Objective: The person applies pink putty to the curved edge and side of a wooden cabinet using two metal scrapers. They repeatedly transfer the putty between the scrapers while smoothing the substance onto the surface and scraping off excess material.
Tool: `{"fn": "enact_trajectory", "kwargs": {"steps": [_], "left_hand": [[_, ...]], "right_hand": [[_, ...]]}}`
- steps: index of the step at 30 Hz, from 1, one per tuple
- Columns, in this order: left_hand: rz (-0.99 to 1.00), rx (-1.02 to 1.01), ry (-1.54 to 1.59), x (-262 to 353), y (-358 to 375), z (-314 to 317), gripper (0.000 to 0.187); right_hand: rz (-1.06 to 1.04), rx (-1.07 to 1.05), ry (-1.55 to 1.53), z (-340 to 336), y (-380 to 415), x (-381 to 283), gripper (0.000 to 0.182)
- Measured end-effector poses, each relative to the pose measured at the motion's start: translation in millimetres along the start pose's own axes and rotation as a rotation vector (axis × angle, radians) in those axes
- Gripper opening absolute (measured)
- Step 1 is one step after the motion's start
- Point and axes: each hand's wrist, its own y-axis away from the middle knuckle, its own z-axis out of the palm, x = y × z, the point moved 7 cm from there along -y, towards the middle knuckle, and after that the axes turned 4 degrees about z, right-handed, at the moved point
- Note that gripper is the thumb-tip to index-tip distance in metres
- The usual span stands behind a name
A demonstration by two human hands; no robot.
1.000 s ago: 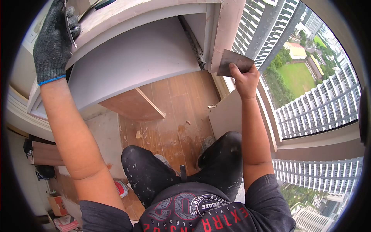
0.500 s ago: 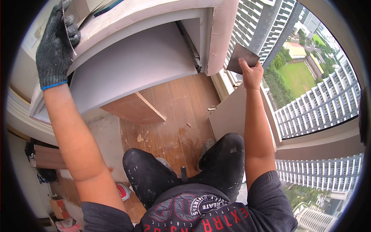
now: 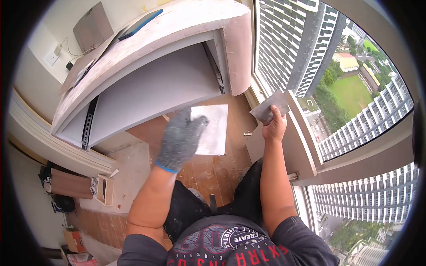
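Observation:
My left hand (image 3: 181,139), in a dark grey knitted glove with a blue cuff, grips a thin white square sheet (image 3: 215,131) by its left side. The sheet hangs over the floor, in front of a curved cabinet (image 3: 186,17); its face has faint smudges. On the right, near the window, my bare right hand (image 3: 276,128) pinches a thin grey rectangular sheet (image 3: 262,111), thumb on top and fingers hidden beneath. Several centimetres separate the two sheets in this view.
A drawer slide (image 3: 88,124) lines the cabinet's open compartment. A flat blue-edged tool (image 3: 141,24) lies on top; a brown sheet (image 3: 94,27) leans against the wall. Below stands a board (image 3: 286,155) by the window. The wooden floor (image 3: 208,170) carries white smears.
My left hand has come down from the upper left to the middle, bringing the thin sheet face-on. My right hand has lowered slightly and moved left with its sheet. The view has shifted.

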Motion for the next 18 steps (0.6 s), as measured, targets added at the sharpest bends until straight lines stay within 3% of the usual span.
{"fn": "enact_trajectory", "kwargs": {"steps": [1,3,5,8,11,12,18], "left_hand": [[-0.084,-0.042,-0.166,-14.4,-1.4,18.5,0.026],[0.078,0.091,-0.349,-40.3,-9.1,43.5,0.030],[-0.027,0.059,-0.326,-51.5,-18.0,60.1,0.036],[0.011,0.144,-0.424,-43.6,-25.0,73.8,0.038],[0.201,0.380,-0.337,-41.7,-27.4,82.4,0.036],[0.143,0.347,-0.341,-42.7,-28.7,84.8,0.037],[0.257,0.421,-0.281,-10.5,-22.2,87.0,0.037]], "right_hand": [[0.001,0.025,0.032,-6.1,-4.3,5.4,0.040],[0.002,0.048,0.084,-13.0,-10.6,9.6,0.043],[0.004,0.045,0.122,-18.5,-13.7,9.7,0.046],[0.006,0.036,0.103,-26.1,-20.7,13.2,0.046],[0.023,0.059,0.112,-26.7,-20.5,15.4,0.046],[0.027,0.052,0.101,-25.4,-20.2,16.2,0.047],[0.029,0.027,0.086,-18.5,-17.2,16.3,0.049]]}}
